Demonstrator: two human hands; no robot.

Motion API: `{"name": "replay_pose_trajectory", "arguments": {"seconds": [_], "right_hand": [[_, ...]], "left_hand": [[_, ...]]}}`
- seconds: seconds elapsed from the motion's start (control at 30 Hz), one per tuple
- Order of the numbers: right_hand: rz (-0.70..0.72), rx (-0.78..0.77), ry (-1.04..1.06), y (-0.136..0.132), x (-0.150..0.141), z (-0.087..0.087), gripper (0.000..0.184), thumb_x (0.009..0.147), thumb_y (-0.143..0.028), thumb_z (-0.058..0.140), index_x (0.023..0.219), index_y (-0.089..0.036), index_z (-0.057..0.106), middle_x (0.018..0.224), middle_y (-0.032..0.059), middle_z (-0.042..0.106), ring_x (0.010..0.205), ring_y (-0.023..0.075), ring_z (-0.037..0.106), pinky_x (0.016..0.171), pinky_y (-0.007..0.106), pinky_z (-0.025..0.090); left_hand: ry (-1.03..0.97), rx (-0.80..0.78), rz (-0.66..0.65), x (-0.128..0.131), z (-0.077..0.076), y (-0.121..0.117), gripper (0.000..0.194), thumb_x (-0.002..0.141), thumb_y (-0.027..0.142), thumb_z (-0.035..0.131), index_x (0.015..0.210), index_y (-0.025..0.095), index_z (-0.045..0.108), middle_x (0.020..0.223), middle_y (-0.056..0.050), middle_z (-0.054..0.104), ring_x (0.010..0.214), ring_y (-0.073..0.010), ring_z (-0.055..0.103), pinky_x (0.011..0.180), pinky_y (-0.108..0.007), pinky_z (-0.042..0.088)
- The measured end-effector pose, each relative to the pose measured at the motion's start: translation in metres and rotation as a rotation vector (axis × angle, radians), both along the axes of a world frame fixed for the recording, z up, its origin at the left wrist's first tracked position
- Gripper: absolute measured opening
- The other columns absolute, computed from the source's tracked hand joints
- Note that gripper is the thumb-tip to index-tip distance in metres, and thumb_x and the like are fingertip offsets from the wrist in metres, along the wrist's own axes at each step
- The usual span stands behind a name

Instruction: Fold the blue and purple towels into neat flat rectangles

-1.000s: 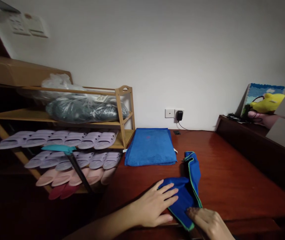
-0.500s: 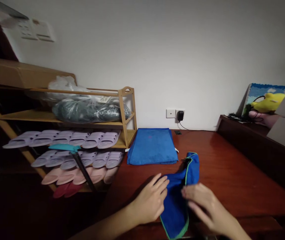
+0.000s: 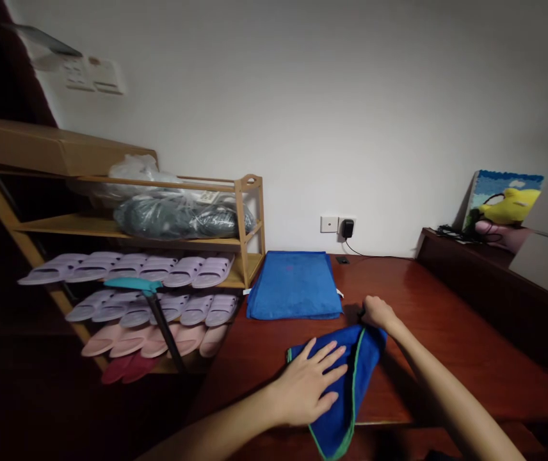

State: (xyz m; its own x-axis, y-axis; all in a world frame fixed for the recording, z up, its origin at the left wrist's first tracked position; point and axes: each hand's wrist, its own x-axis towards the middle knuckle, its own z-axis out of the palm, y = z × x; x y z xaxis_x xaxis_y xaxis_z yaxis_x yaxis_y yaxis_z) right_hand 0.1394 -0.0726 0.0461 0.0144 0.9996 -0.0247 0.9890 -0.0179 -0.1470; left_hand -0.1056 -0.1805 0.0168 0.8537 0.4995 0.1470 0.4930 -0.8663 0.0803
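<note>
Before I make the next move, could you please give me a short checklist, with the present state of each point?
1. Left hand spread flat on the green-edged cloth: ok.
2. Right hand curled at the cloth's far end: ok.
3. Firmness of that right grip: cannot tell.
4. Whole cloth on the table: not ok, its near corner reaches past the front edge.
5. Blue towel stack apart from both hands: ok.

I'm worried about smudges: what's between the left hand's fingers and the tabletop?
In the head view, the green-edged blue cloth lies under the fingers of the left hand.
</note>
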Motion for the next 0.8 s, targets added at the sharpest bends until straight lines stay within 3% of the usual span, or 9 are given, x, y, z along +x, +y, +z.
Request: {"name": "replay_pose_trajectory", "arguments": {"seconds": [0.23, 0.33, 0.43, 0.6, 0.7, 0.8], "right_hand": [[-0.023, 0.184, 0.179, -0.027, 0.043, -0.01, 0.034, 0.071, -0.019, 0.047, 0.102, -0.017, 0.062, 0.093, 0.0063, 0.068, 0.088, 0.0183, 0.063, 0.074, 0.024, 0.044], [-0.089, 0.374, 0.36, -0.055, 0.069, -0.028, 0.036, 0.072, -0.028, 0.043, 0.103, -0.017, 0.058, 0.085, 0.0056, 0.065, 0.078, 0.0187, 0.062, 0.071, 0.026, 0.045], [-0.136, 0.482, 0.364, -0.093, 0.093, -0.054, 0.043, 0.072, -0.033, 0.042, 0.111, -0.018, 0.052, 0.083, 0.0049, 0.061, 0.075, 0.02, 0.061, 0.07, 0.029, 0.046], [-0.188, 0.33, 0.259, -0.156, 0.113, -0.09, 0.054, 0.078, -0.036, 0.041, 0.13, -0.024, 0.038, 0.082, 0.0033, 0.061, 0.071, 0.0227, 0.063, 0.063, 0.03, 0.046], [-0.196, 0.347, 0.157, -0.174, 0.12, -0.09, 0.063, 0.08, -0.041, 0.041, 0.138, -0.021, 0.029, 0.091, 0.0085, 0.061, 0.077, 0.0265, 0.064, 0.064, 0.035, 0.048], [-0.096, 0.499, 0.026, -0.173, 0.12, -0.072, 0.063, 0.081, -0.039, 0.041, 0.141, -0.021, 0.03, 0.119, 0.0169, 0.054, 0.102, 0.0327, 0.058, 0.075, 0.045, 0.047]], "left_hand": [[-0.016, -0.045, -0.013, -0.007, 0.001, 0.004, 0.061, 0.087, 0.035, 0.052, 0.143, 0.031, 0.029, 0.153, -0.003, 0.021, 0.141, -0.0273, 0.017, 0.111, -0.056, 0.018], [-0.027, -0.054, -0.041, -0.011, 0.002, 0.008, 0.062, 0.086, 0.035, 0.054, 0.143, 0.032, 0.029, 0.153, -0.003, 0.02, 0.14, -0.0278, 0.017, 0.111, -0.054, 0.018], [-0.029, -0.077, -0.064, -0.02, 0.005, 0.014, 0.062, 0.086, 0.035, 0.054, 0.143, 0.034, 0.03, 0.153, -0.002, 0.021, 0.14, -0.0276, 0.018, 0.112, -0.053, 0.017], [-0.015, -0.119, -0.12, -0.038, 0.014, 0.027, 0.058, 0.088, 0.035, 0.052, 0.141, 0.037, 0.031, 0.152, -0.001, 0.023, 0.14, -0.026, 0.02, 0.112, -0.053, 0.014], [-0.009, -0.097, -0.107, -0.045, 0.019, 0.03, 0.057, 0.086, 0.033, 0.054, 0.139, 0.038, 0.035, 0.153, 0.0, 0.023, 0.139, -0.0268, 0.022, 0.112, -0.055, 0.012], [-0.04, -0.029, -0.045, -0.044, 0.019, 0.018, 0.054, 0.084, 0.027, 0.055, 0.137, 0.031, 0.042, 0.153, -0.004, 0.023, 0.139, -0.0281, 0.023, 0.113, -0.052, 0.014]]}}
